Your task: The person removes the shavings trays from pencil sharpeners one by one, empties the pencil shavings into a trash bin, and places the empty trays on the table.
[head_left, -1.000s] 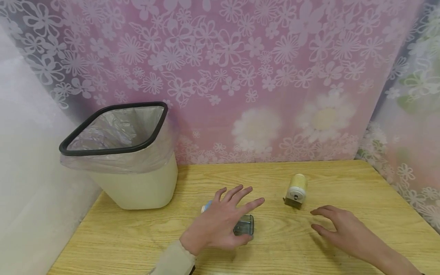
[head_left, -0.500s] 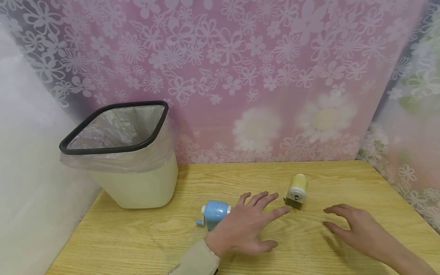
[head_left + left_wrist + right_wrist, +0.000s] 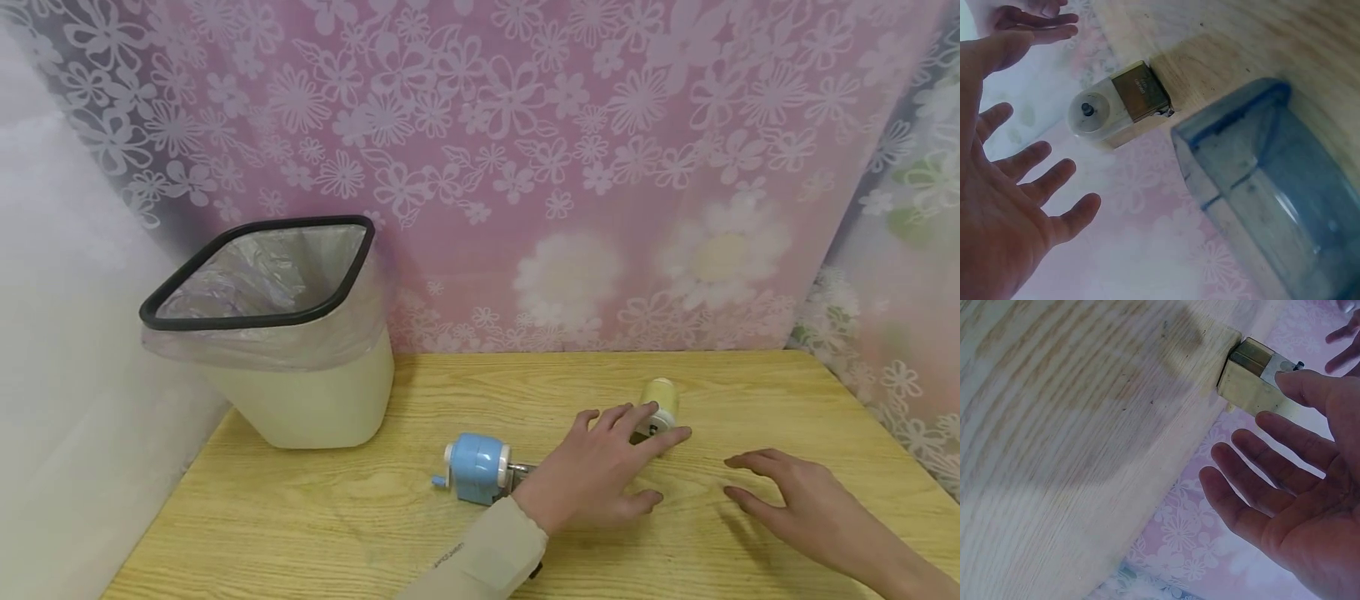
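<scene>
A blue pencil sharpener (image 3: 477,468) with a crank at its left end sits mid-table. The left forearm hides part of its right end. My left hand (image 3: 603,471) has its fingers spread and holds nothing. In the head view those fingers overlap a yellow-and-white pencil sharpener (image 3: 662,400); the left wrist view shows this sharpener (image 3: 1119,103) apart from the fingers. A see-through bluish box (image 3: 1272,187), like a shavings drawer, appears close up in the left wrist view. My right hand (image 3: 802,504) hovers at the right, fingers loosely bent, holding nothing.
A cream waste bin (image 3: 315,408) with a black rim and plastic liner stands at the table's back left. The wood-grain table (image 3: 337,533) meets a pink flowered curtain (image 3: 465,183) behind it. Pale sheeting hangs on both sides.
My left hand has moved right, from over the blue sharpener and see-through box to in front of the yellow one, uncovering the blue sharpener. My right hand has shifted slightly right.
</scene>
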### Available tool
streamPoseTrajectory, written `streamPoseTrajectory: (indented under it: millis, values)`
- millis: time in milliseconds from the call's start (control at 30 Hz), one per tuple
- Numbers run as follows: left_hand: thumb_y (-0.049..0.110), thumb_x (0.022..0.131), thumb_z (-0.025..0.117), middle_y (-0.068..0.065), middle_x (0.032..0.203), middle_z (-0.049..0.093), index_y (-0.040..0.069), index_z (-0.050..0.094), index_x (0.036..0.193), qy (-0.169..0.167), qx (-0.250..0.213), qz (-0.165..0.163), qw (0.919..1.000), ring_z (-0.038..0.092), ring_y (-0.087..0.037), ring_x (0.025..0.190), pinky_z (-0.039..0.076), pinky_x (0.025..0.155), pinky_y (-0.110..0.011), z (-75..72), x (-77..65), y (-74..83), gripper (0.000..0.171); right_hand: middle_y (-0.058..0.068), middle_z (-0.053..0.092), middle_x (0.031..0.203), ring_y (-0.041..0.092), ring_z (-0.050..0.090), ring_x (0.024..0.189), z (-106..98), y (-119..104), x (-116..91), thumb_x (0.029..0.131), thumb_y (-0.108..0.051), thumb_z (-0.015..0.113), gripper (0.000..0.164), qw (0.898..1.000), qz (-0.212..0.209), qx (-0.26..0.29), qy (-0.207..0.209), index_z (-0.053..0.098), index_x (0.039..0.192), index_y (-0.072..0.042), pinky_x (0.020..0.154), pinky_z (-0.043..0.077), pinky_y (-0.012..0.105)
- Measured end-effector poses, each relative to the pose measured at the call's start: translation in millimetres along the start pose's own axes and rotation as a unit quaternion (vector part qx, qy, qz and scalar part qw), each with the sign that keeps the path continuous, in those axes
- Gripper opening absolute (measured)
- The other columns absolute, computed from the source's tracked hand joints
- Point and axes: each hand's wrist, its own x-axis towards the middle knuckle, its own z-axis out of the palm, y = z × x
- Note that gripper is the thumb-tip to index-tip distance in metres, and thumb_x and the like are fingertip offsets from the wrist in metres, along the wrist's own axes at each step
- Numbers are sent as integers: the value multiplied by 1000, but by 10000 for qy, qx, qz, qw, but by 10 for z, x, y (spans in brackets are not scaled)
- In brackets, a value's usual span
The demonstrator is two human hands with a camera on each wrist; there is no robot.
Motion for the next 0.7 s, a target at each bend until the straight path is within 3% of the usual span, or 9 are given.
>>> streamPoseTrajectory:
  millis: [200, 500, 700]
  values:
    - [53, 101, 54, 1, 170, 25, 43, 15, 163, -207, -90, -229, 9995, 51, -17, 141, 50, 105, -41, 69, 163, -1, 73, 11, 75, 108, 32, 73, 84, 12, 20, -12, 85, -20, 82, 30, 10000, -68, -24, 35, 74, 110, -6, 65, 59, 41]
    - [50, 102, 53, 11, 172, 16, 41, 20, 163, -559, 129, -394, 9976, 55, -12, 135, 52, 100, -36, 136, 349, 13, 71, 15, 74, 111, 34, 73, 87, 2, 68, -21, 88, -22, 80, 32, 9998, 132, 79, -152, 73, 114, -5, 66, 58, 45]
    - [44, 103, 53, 11, 169, 24, 38, 34, 158, -673, -187, -481, 9964, 57, -15, 128, 51, 101, -35, 126, 411, 21, 59, 13, 74, 110, 33, 73, 85, -3, 69, -36, 87, -22, 81, 31, 9998, 156, 29, -121, 74, 112, -5, 66, 58, 43]
